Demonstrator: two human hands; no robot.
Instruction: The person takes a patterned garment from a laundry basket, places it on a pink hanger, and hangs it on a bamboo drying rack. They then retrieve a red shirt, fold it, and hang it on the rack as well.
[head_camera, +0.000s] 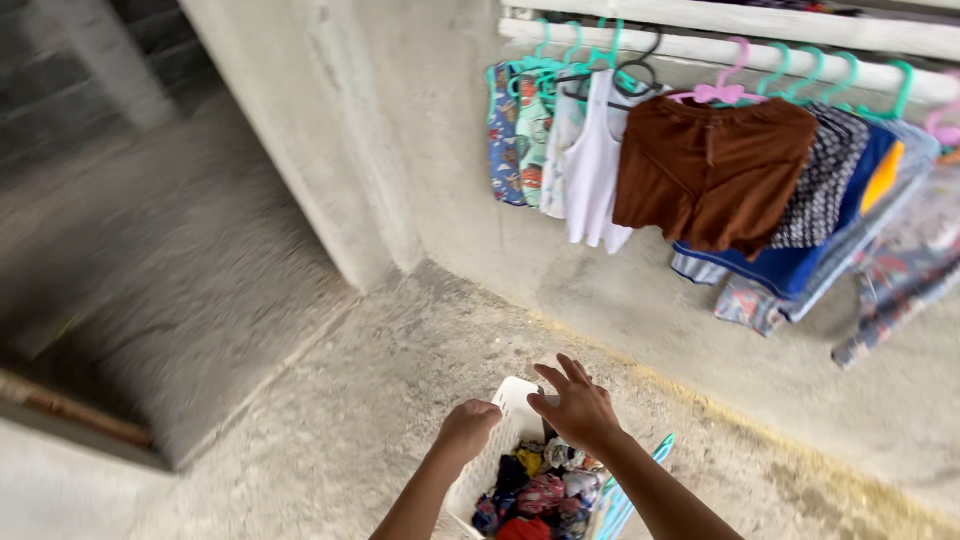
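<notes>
Head view. Left hand (468, 428) is curling shut over the near rim of the white laundry basket (512, 398), knuckles up, apparently gripping the edge so the basket is kept steady on the concrete floor (330, 420). Right hand (578, 408) is hovering just above the basket's far corner, fingers spread and released, grasping nothing; palm is facing down over the heap of clothes (540, 490), which suggests a reach into the pile rather than a hold.

The basket is sitting on the floor directly below the person, near the bottom edge of the frame, and is packed with crumpled garments in red, pink, yellow and dark blue. Turquoise hangers (630, 490) are lying against the basket's right side, within easy reach of the right hand.

Above and to the right, a pale rail (700, 50) is running along the wall. Garments are hanging from it on turquoise and pink hangers, spaced side by side so air can pass: patterned tops (515, 135), a white vest (598, 160), brown shorts (712, 170), a black-and-white patterned piece (820, 180) and blue items (790, 265) further right. A concrete pillar (300, 130) is standing left of the rail. The left part of the frame is motion-blurred; detail there cannot be read.
</notes>
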